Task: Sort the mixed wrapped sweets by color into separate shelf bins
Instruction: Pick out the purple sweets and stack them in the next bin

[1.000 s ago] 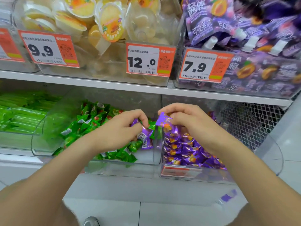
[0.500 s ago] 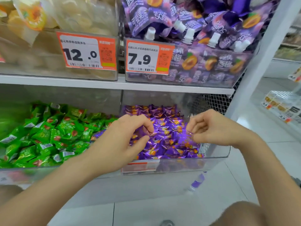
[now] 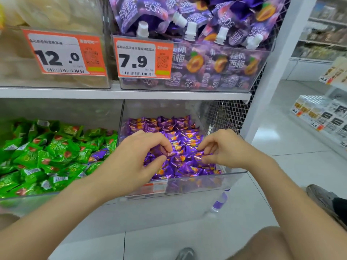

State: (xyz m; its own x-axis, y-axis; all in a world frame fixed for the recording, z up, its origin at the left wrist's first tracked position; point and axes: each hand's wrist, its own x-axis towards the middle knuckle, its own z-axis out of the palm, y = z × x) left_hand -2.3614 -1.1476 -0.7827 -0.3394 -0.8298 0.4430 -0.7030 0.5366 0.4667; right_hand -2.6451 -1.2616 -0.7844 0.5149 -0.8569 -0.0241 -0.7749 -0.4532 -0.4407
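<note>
Both hands are hovering low inside the purple bin (image 3: 216, 177), the right-hand clear tub on the lower shelf, because that is where the purple sweets (image 3: 180, 132) are piling up. The left hand (image 3: 139, 156) is curling over the middle of the heap, with its thumb and forefinger closing towards a wrapper corner. They are nearly meeting, yet I cannot tell whether they are actually gripping it or just brushing it. The right hand (image 3: 225, 151) is mirroring it from the other side, its fingers bent and its thumb sitting a little apart from them just over the wrappers. Again it is unclear whether anything is being pinched. Judging by the pose, the hands are either dropping purple pieces in or levelling the pile so it is lying below the rim. The green bin (image 3: 28, 201) is sitting just beside it on the left, holding the green sweets (image 3: 56, 151). One stray sweet (image 3: 98, 154) in purple is lying among them near the dividing wall, so the sorting is looking nearly but not fully done. The left hand is being kept closest to that stray, which is probably making it the handier one for fetching it across
</note>
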